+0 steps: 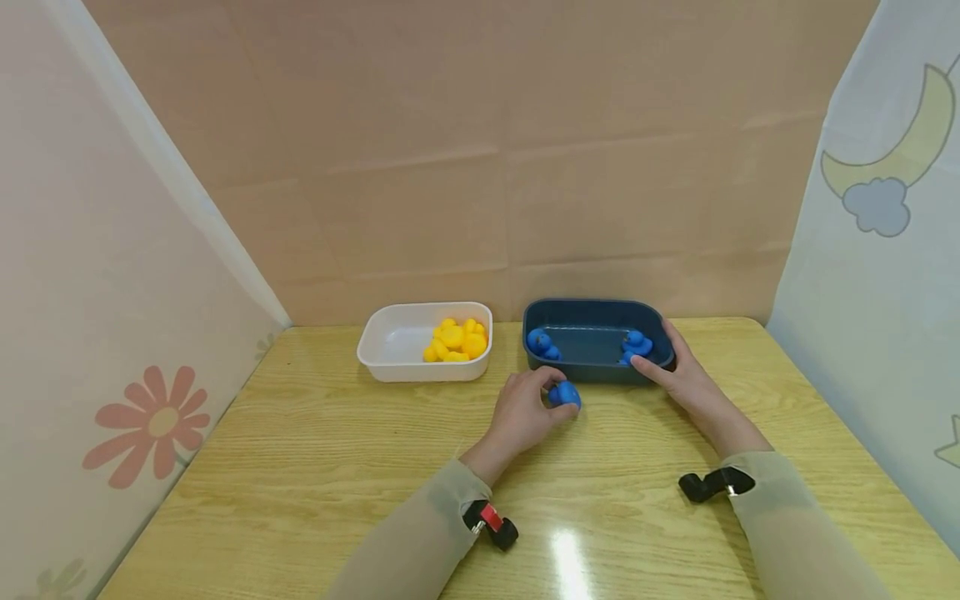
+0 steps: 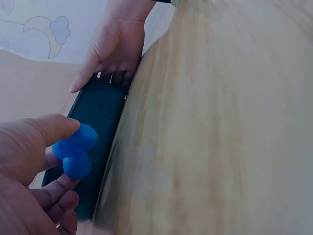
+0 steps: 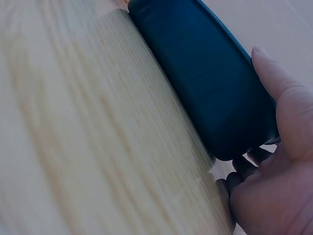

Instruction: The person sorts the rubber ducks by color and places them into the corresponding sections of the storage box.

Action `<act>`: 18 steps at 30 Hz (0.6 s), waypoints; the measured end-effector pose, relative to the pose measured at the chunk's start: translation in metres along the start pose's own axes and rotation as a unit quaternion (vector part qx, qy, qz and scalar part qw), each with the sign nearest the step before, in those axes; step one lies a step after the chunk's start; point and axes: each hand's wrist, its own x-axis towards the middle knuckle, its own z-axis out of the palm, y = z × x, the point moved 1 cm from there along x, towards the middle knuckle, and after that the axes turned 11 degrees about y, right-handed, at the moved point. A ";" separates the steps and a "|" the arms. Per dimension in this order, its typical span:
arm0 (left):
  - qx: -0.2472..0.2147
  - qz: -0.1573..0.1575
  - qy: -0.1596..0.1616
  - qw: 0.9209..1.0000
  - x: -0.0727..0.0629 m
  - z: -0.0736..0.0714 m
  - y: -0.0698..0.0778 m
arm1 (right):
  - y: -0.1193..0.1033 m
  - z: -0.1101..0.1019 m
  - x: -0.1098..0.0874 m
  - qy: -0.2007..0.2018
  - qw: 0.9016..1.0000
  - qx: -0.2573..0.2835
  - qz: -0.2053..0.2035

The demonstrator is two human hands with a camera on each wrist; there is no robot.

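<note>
My left hand (image 1: 525,408) pinches a blue rubber duck (image 1: 567,395) between thumb and fingertips, just in front of a dark blue bin (image 1: 592,373). The left wrist view shows the same duck held between the fingers, with the bin behind it. At the bin's right end, my right hand (image 1: 693,387) grips the wall, its thumb by the front rim and its fingers round the end. Inside the bin, blue ducks (image 1: 540,342) lie at the left, and more blue ducks (image 1: 637,342) lie at the right, partly hidden by the front wall and thumb.
Left of the dark bin stands a white bin (image 1: 420,372) with several yellow ducks (image 1: 457,340) heaped in its right half. Both bins stand at the back of the wooden table (image 1: 337,467), near a brown backdrop (image 1: 390,183). Printed cloth walls flank the table.
</note>
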 end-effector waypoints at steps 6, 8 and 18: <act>0.017 0.024 0.018 0.999 -0.002 -0.005 0.007 | -0.002 0.001 -0.002 0.002 1.000 0.001 -0.003; 0.020 0.033 0.025 0.999 -0.001 -0.007 0.010 | -0.003 0.000 -0.003 0.001 1.000 0.003 -0.003; 0.042 0.080 0.070 0.993 0.017 -0.019 0.025 | -0.001 0.000 -0.002 0.003 1.000 0.003 0.000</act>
